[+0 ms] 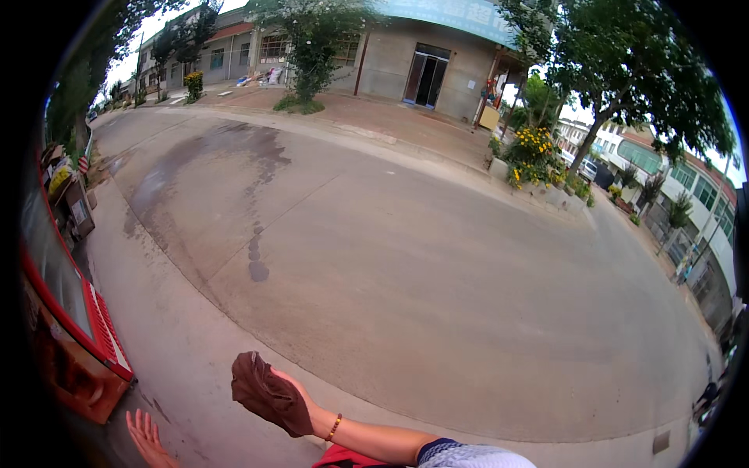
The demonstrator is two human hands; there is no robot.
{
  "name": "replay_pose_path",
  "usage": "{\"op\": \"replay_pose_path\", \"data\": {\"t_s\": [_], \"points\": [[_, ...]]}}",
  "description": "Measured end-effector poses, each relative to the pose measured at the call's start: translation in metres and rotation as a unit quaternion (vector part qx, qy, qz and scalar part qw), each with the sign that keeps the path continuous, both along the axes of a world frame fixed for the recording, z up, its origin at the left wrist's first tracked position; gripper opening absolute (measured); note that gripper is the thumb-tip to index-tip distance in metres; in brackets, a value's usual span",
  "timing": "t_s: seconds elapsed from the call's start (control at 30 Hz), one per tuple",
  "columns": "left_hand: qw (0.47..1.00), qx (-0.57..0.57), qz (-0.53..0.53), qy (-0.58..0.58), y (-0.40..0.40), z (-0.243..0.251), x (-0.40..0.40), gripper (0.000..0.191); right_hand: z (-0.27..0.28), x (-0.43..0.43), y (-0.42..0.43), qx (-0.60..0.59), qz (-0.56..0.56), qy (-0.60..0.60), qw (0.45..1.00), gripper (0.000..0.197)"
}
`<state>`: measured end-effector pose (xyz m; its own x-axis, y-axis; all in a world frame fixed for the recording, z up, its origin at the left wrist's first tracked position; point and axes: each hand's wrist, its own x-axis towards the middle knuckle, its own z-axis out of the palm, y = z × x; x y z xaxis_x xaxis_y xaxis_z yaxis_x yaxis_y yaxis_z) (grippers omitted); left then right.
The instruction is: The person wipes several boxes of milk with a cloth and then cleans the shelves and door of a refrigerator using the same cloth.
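A crumpled dark brown cloth (pixel 266 393) is held in my right hand (pixel 299 398), low in the view and left of centre, over the pale concrete. The cloth hides most of the fingers. On that wrist is a beaded bracelet (pixel 334 427). My left hand (pixel 149 439) is at the bottom left with its fingers spread and nothing in it. It is apart from the cloth and below the corner of a red glass-topped freezer (pixel 120 365).
Cardboard boxes (pixel 79 207) stand beyond the freezer at the left. A paved road (pixel 409 263) with wet patches (pixel 258 271) stretches ahead. Across it are a kerb, yellow flowers (pixel 533 146), trees and a building with a dark doorway (pixel 427 77).
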<state>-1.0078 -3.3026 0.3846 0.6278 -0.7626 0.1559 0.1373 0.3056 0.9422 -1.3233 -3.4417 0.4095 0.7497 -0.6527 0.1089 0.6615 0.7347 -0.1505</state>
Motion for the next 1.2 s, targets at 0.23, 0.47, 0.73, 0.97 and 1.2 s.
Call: {"op": "replay_pose_path", "data": {"t_s": [0.23,0.47,0.73,0.97,1.2], "points": [[0.977,0.012,0.211,-0.04,-0.037,0.024,0.089,0.054,0.051,0.157,-0.126,-0.044,0.041,0.11,0.992,0.025],[0.927,0.015,0.36,-0.101,-0.041,0.064,0.147,0.05,0.063,0.321,-0.192,-0.064,0.155,0.073,0.983,0.038],[0.87,-0.023,0.484,-0.09,0.037,0.072,0.284,0.048,0.045,0.532,-0.16,-0.061,0.259,-0.024,0.964,0.056],[0.822,-0.011,0.561,-0.095,0.1,0.074,0.373,0.05,0.083,0.679,-0.099,-0.022,0.325,-0.048,0.944,0.056],[0.821,-0.057,0.565,-0.063,0.123,0.078,0.447,0.048,0.082,0.797,-0.05,-0.007,0.485,-0.054,0.873,0.047]]}}
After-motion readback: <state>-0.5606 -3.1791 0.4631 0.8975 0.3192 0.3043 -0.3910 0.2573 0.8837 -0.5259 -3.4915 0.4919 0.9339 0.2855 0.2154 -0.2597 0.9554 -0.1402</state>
